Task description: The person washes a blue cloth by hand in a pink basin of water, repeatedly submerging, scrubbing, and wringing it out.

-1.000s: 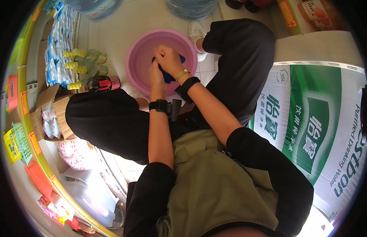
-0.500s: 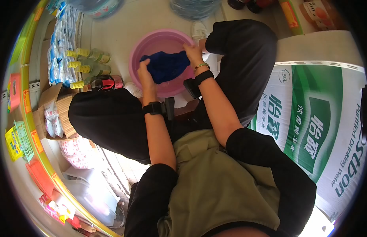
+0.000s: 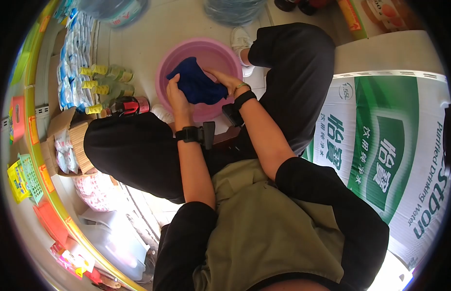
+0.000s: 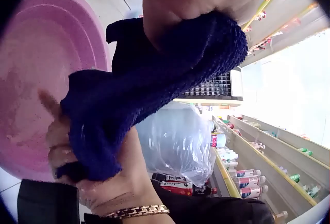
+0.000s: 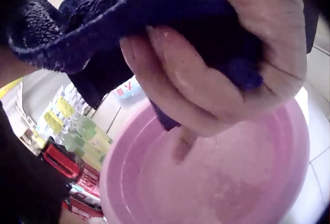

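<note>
A dark blue towel (image 3: 199, 82) with a nubby, fluffy surface is held up over a pink basin (image 3: 225, 54). My left hand (image 3: 178, 97) grips its left end, the thumb lying on top of the fabric. At the other end my right hand (image 3: 228, 81) holds it, and the right wrist view shows the fingers (image 5: 198, 82) of that hand curled under the towel. Between the hands the towel is bunched in a thick fold, seen in the left wrist view. Shallow cloudy water (image 5: 232, 162) covers the basin's bottom.
Yellow-capped bottles (image 3: 106, 87) and a dark red-labelled bottle (image 3: 128, 105) stand left of the basin. Big water jugs (image 3: 235, 10) are beyond it. A large white-and-green water pack (image 3: 381, 150) is on the right, shelves (image 3: 33, 150) on the left.
From clasped together around the bunched towel, the hands moved apart and spread it open. Since then the right hand has come back leftward, and the towel's far edge has risen toward the upper left.
</note>
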The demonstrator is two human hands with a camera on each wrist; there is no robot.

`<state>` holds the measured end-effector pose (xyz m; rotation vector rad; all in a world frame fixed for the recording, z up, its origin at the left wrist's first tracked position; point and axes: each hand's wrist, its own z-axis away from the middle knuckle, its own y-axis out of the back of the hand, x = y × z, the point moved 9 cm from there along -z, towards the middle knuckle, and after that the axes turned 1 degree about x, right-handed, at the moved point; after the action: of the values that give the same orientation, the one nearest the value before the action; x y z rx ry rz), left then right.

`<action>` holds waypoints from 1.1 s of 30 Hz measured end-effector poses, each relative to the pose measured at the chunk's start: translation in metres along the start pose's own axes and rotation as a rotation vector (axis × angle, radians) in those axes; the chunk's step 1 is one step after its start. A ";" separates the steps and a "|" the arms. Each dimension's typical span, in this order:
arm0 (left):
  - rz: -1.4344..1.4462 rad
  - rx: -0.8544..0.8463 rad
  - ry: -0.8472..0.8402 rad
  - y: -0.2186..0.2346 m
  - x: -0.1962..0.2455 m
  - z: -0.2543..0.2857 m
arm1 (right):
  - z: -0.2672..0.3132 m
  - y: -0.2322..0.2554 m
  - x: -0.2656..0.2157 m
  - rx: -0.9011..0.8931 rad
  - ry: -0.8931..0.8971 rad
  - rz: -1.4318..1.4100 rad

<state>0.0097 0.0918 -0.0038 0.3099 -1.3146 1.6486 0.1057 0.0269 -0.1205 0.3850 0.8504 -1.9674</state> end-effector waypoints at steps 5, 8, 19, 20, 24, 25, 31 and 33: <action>0.098 0.026 0.010 0.009 -0.001 -0.005 | 0.024 -0.016 -0.043 -0.068 0.246 -0.305; 0.036 0.013 0.042 0.020 0.000 -0.011 | 0.034 0.001 -0.072 0.013 0.468 -0.432; -0.405 -0.065 0.264 0.036 -0.040 -0.009 | 0.064 -0.009 -0.106 -0.136 0.488 -0.770; -0.325 -0.102 0.331 0.037 -0.050 -0.009 | 0.068 -0.017 -0.109 -0.196 0.475 -0.773; -0.165 -0.091 0.300 0.036 -0.056 -0.007 | 0.077 -0.026 -0.113 -0.187 0.491 -0.783; -0.101 -0.076 0.335 0.039 -0.061 -0.007 | 0.078 -0.028 -0.115 -0.228 0.498 -0.810; 0.218 -0.177 0.305 0.004 -0.043 0.001 | 0.095 -0.041 -0.123 -0.317 0.495 -0.811; 0.337 -0.273 0.250 -0.011 -0.028 0.003 | 0.090 -0.037 -0.122 -0.330 0.500 -0.793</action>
<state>0.0311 0.0738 -0.0158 -0.2883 -1.4299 1.6874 0.1439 0.0537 0.0287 0.3813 1.8384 -2.4068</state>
